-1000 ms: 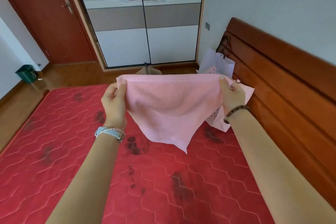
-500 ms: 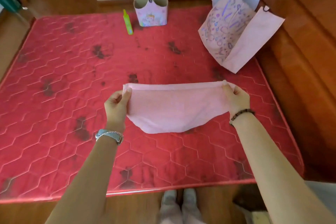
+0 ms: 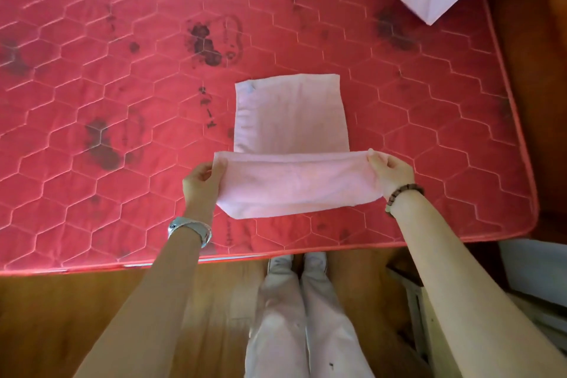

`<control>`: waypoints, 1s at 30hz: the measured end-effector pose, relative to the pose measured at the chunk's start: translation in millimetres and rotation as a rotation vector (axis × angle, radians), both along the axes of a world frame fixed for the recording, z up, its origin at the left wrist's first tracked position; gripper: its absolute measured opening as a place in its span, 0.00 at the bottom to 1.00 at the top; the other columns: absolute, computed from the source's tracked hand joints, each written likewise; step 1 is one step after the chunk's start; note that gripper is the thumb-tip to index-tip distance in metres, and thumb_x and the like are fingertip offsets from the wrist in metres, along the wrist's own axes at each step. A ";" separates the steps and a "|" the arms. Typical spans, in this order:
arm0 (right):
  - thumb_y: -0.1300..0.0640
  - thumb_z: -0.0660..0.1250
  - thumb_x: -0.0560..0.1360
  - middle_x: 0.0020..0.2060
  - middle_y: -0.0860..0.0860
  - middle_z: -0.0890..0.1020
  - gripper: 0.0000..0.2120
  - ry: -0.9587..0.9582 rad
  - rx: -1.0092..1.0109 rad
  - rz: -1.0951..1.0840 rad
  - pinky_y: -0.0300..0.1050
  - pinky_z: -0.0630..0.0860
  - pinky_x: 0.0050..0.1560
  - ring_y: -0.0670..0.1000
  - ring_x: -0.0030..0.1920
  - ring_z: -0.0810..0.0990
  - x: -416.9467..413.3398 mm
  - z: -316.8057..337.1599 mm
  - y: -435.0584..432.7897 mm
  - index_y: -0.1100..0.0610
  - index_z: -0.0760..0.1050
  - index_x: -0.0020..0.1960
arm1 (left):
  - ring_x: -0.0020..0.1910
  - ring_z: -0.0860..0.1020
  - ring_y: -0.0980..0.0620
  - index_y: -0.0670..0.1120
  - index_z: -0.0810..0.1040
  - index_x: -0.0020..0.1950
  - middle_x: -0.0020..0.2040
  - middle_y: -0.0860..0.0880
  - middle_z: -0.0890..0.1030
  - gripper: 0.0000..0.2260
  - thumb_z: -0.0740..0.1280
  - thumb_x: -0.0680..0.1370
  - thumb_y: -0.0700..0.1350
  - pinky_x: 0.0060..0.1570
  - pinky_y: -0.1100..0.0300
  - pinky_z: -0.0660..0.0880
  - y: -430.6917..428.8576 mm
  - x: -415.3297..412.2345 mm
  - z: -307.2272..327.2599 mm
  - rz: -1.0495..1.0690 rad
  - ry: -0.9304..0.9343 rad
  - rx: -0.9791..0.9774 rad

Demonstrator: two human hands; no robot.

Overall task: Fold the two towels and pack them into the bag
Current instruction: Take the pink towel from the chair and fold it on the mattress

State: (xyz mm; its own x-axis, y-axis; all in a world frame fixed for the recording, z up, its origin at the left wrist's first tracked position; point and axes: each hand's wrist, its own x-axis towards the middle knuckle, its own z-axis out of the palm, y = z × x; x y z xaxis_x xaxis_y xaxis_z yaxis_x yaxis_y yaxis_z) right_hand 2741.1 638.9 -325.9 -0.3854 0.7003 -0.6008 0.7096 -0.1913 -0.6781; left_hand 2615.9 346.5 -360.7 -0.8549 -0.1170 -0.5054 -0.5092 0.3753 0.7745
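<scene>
Towel dropped onto mattress, far half flat. Left hand and right hand pinched its raised near corners, close to the mattress's front edge.

The towel has come down; its far half now lies on the mattress.

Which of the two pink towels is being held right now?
The nearer towel, pinched at its ends by the left hand and right hand; the other towel lies flat on the mattress beyond.
</scene>
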 end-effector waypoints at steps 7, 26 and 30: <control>0.55 0.65 0.80 0.47 0.51 0.79 0.08 -0.096 0.003 0.035 0.43 0.70 0.49 0.52 0.50 0.75 12.7 -64.1 -5.8 0.57 0.81 0.52 | 0.43 0.77 0.48 0.48 0.82 0.47 0.43 0.48 0.82 0.07 0.71 0.78 0.51 0.46 0.55 0.76 -12.4 17.2 -71.6 -0.041 -0.062 -0.074; 0.56 0.66 0.78 0.52 0.71 0.79 0.18 -0.173 0.006 0.023 0.43 0.66 0.42 0.49 0.41 0.68 -31.5 -164.5 14.9 0.74 0.74 0.48 | 0.36 0.72 0.55 0.45 0.82 0.49 0.37 0.51 0.79 0.07 0.70 0.79 0.48 0.34 0.68 0.68 14.6 -15.8 -171.3 -0.039 -0.048 -0.197; 0.56 0.66 0.78 0.53 0.71 0.78 0.18 -0.189 0.033 0.060 0.44 0.71 0.43 0.49 0.42 0.68 -36.0 -175.4 17.5 0.74 0.74 0.49 | 0.37 0.75 0.54 0.44 0.83 0.50 0.39 0.50 0.80 0.09 0.70 0.78 0.49 0.41 0.61 0.74 16.8 -22.7 -176.5 -0.030 -0.066 -0.197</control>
